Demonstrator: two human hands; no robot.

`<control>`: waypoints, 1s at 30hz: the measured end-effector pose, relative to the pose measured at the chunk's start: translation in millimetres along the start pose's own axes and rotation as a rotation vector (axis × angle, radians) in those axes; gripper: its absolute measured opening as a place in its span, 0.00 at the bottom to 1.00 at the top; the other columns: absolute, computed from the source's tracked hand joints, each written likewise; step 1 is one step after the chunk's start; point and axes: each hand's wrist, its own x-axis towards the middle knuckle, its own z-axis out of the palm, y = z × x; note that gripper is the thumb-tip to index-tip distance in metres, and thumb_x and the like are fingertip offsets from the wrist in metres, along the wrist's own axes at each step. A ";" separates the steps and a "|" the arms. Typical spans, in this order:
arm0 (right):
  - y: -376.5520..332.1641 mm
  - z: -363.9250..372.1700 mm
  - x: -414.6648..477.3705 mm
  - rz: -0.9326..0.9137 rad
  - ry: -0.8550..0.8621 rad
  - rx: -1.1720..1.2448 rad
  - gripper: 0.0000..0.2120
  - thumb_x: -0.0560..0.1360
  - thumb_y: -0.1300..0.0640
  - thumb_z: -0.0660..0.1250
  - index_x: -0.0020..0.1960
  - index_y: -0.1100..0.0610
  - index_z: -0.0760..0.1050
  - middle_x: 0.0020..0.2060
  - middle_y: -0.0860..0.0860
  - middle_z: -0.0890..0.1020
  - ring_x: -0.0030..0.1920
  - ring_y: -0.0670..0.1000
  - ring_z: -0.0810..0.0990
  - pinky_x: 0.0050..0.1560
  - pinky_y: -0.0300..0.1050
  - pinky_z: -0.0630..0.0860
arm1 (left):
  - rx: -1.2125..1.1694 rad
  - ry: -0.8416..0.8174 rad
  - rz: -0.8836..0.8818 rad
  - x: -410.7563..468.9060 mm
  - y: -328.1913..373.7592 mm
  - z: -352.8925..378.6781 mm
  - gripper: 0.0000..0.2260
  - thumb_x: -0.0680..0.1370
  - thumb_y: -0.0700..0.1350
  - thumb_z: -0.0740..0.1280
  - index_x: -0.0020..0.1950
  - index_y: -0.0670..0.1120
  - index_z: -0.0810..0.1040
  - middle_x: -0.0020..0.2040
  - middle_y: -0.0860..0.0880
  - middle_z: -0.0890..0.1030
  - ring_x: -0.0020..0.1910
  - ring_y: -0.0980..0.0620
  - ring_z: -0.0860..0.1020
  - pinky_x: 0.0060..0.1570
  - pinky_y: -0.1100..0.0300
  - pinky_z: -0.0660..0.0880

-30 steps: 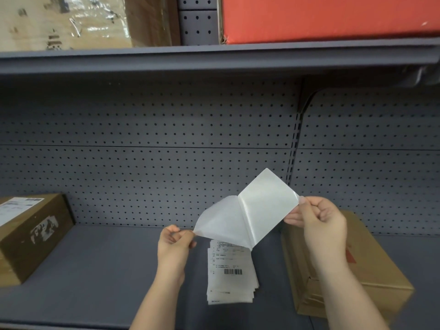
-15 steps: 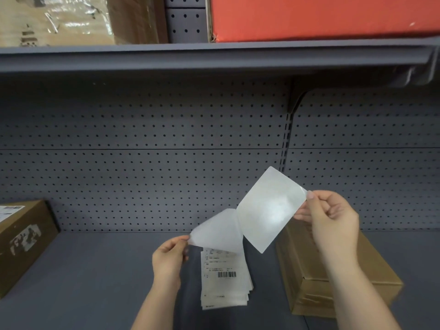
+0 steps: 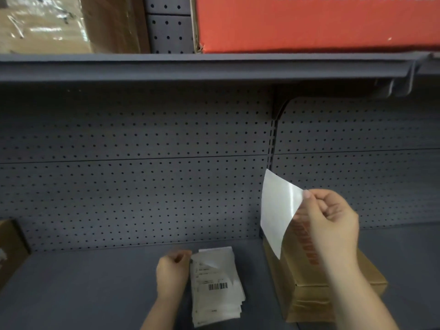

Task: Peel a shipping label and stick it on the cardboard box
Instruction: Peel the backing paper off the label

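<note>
My right hand (image 3: 331, 217) pinches a corner of the peeled label (image 3: 278, 208), a glossy white sheet with its blank side toward me. The sheet hangs in the air just above the left end of the brown cardboard box (image 3: 342, 279), which lies on the shelf at the right and has red print on top. My left hand (image 3: 172, 272) is low on the shelf, fingers curled on the edge of a plain white backing sheet (image 3: 209, 258). That sheet lies on the stack of printed labels (image 3: 219, 294), which shows a barcode.
The grey shelf (image 3: 95, 294) has a pegboard back wall. Another brown box (image 3: 9, 246) sits at the far left edge. On the upper shelf stand a red box (image 3: 309, 22) and a plastic-wrapped carton (image 3: 47, 25); that shelf's front lip hangs overhead.
The two sheets have come fully apart. My right hand carried the glossy one right, over the box. My left hand dropped to the stack with the other sheet.
</note>
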 end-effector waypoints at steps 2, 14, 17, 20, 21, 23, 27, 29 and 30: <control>-0.2 2.7 0.4 0.005 -0.002 0.019 0.05 0.76 0.59 0.67 0.43 0.59 0.78 0.27 0.49 0.83 0.27 0.42 0.81 0.34 0.32 0.77 | 0.193 -0.089 0.119 0.0 -2.4 4.8 0.18 0.73 0.38 0.65 0.27 0.54 0.65 0.24 0.54 0.63 0.24 0.57 0.59 0.27 0.63 0.58; 2.0 33.2 -1.8 0.040 -0.003 0.112 0.05 0.76 0.61 0.66 0.42 0.60 0.78 0.31 0.57 0.84 0.31 0.50 0.83 0.33 0.41 0.78 | -0.156 -0.573 0.300 -60.6 115.9 18.6 0.24 0.71 0.37 0.69 0.62 0.60 0.74 0.58 0.61 0.76 0.57 0.65 0.73 0.51 0.66 0.72; 1.6 37.4 -1.3 0.006 -0.020 0.094 0.05 0.76 0.62 0.66 0.42 0.61 0.78 0.28 0.52 0.83 0.29 0.46 0.82 0.31 0.35 0.77 | -0.175 -0.577 0.361 -66.6 131.1 31.1 0.25 0.69 0.44 0.74 0.62 0.60 0.72 0.58 0.63 0.75 0.56 0.67 0.73 0.52 0.66 0.73; 4.5 35.4 2.0 -0.019 -0.058 0.057 0.05 0.76 0.60 0.67 0.42 0.58 0.79 0.27 0.54 0.82 0.29 0.47 0.82 0.34 0.38 0.79 | -0.153 -0.482 0.394 -66.7 134.6 52.1 0.20 0.70 0.46 0.74 0.58 0.60 0.73 0.53 0.61 0.79 0.52 0.63 0.77 0.49 0.64 0.76; 5.4 32.5 4.9 -0.020 -0.074 0.055 0.05 0.76 0.60 0.67 0.41 0.58 0.79 0.28 0.56 0.82 0.30 0.48 0.82 0.35 0.40 0.80 | -0.162 -0.453 0.400 -68.1 135.4 60.2 0.18 0.71 0.45 0.73 0.57 0.60 0.74 0.49 0.59 0.81 0.48 0.61 0.78 0.47 0.63 0.77; 7.4 25.7 12.9 -0.014 -0.116 0.057 0.05 0.75 0.59 0.68 0.41 0.57 0.80 0.30 0.58 0.83 0.31 0.52 0.83 0.37 0.44 0.81 | -0.199 -0.415 0.402 -72.7 138.6 72.8 0.15 0.73 0.41 0.71 0.54 0.59 0.75 0.45 0.59 0.82 0.42 0.60 0.80 0.42 0.64 0.77; 12.0 4.0 37.3 -0.002 -0.248 0.120 0.02 0.74 0.62 0.70 0.45 0.58 0.81 0.33 0.57 0.85 0.35 0.54 0.84 0.39 0.43 0.82 | -0.271 -0.346 0.371 -83.8 150.5 97.1 0.12 0.75 0.38 0.67 0.52 0.55 0.77 0.43 0.57 0.84 0.40 0.56 0.82 0.41 0.61 0.79; 15.1 -7.4 52.1 -0.007 -0.308 0.113 0.03 0.73 0.62 0.70 0.47 0.59 0.81 0.35 0.57 0.85 0.37 0.53 0.85 0.40 0.44 0.82 | -0.327 -0.322 0.316 -87.1 158.6 108.4 0.11 0.76 0.36 0.66 0.50 0.52 0.78 0.42 0.53 0.85 0.41 0.52 0.83 0.43 0.53 0.81; 17.3 -14.6 61.1 -0.016 -0.329 0.096 0.04 0.72 0.62 0.71 0.48 0.59 0.81 0.36 0.56 0.86 0.38 0.53 0.85 0.42 0.45 0.82 | -0.361 -0.303 0.282 -89.5 163.1 115.0 0.11 0.76 0.35 0.66 0.50 0.51 0.79 0.42 0.51 0.85 0.42 0.50 0.83 0.43 0.51 0.81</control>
